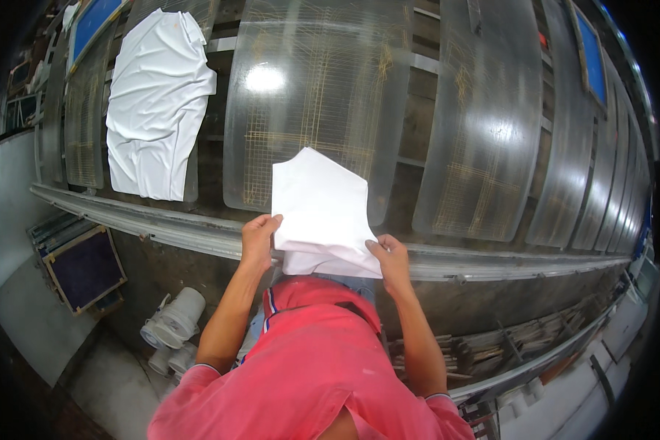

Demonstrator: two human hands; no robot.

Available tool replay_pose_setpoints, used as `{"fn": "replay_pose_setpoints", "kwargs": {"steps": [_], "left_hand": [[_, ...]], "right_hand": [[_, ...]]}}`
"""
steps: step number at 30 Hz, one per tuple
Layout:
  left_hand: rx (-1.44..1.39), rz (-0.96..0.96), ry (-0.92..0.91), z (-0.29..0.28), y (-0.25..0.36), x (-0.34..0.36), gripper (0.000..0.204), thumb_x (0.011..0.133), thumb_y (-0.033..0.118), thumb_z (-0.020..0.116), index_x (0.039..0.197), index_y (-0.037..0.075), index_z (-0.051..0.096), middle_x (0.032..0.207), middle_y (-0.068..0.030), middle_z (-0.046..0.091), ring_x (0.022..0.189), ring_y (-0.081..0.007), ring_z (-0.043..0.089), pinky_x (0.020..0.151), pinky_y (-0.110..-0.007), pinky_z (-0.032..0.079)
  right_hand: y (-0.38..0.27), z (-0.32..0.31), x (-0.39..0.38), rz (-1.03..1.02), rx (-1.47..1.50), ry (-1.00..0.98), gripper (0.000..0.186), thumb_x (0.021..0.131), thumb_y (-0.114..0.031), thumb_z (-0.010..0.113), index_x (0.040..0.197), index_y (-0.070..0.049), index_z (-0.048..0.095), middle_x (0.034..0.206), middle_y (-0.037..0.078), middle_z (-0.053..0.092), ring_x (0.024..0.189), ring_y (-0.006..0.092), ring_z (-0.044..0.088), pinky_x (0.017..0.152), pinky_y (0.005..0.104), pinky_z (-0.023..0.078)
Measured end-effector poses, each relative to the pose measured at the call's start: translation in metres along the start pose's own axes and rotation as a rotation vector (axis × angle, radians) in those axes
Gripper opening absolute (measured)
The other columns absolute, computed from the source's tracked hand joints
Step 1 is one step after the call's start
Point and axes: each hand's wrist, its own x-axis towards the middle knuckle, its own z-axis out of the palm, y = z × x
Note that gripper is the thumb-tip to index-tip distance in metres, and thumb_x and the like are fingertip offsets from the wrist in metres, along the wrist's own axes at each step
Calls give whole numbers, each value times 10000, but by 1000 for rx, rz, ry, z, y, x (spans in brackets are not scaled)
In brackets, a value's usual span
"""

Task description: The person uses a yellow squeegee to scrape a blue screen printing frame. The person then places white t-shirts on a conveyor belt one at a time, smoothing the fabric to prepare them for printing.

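A piece of white fabric (319, 202) is stretched between my two hands, its upper part lying over the near end of a grey printing board (279, 172). At its left edge my left hand (259, 236) pinches it, thumb on top. My right hand (390, 257) grips the lower right corner in the same way. The lower edge folds over and hangs toward my body. A second white garment piece (161, 103), wrinkled, lies spread on the board to the left, apart from my hands.
More grey boards (484, 132) with yellowish line marks run off to the right. A metal rail (447, 268) passes along their near ends. Blue-meshed frames (590, 59) rest at the far sides. White buckets (180, 315) and a dark framed screen (86, 269) stand at lower left.
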Motion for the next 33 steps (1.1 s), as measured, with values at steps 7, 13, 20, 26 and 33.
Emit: {"fn": "replay_pose_setpoints", "kwargs": {"steps": [7, 13, 20, 26, 33], "left_hand": [[-8, 64, 15, -5, -16, 3, 88, 892, 124, 704, 849, 51, 683, 699, 40, 618, 561, -38, 528, 490, -207, 381], [16, 77, 31, -7, -15, -1, 90, 863, 112, 737, 836, 42, 687, 702, 36, 617, 575, -40, 527, 510, -208, 386], [-4, 105, 38, 2, -5, -14, 98, 847, 94, 747, 819, 24, 684, 701, 29, 612, 600, -41, 514, 532, -208, 371], [-177, 180, -97, 19, 32, -36, 59, 885, 51, 693, 896, 2, 661, 793, -12, 662, 688, -62, 597, 626, -215, 470], [-307, 347, -285, 33, 66, -35, 76, 918, 18, 635, 992, 0, 642, 876, -34, 678, 755, -74, 619, 694, -227, 502]], "right_hand": [[4, 6, 0, -62, -57, 76, 127, 850, -119, 713, 793, -20, 656, 727, -31, 559, 696, 55, 459, 628, 243, 360], [6, 5, 0, -2, 131, 87, 138, 861, -121, 700, 808, 4, 674, 718, -47, 565, 692, 53, 466, 627, 244, 368], [1, -8, -9, 44, 245, -73, 88, 861, -82, 684, 857, 5, 668, 773, -11, 616, 719, 78, 536, 679, 239, 417], [-37, -13, -27, -55, 448, -208, 43, 854, -34, 669, 861, -11, 634, 930, 88, 685, 829, 152, 640, 796, 296, 501], [-75, -9, -27, -338, 574, -318, 106, 831, -50, 670, 877, 39, 634, 1285, 230, 592, 1140, 268, 587, 994, 402, 449]]}}
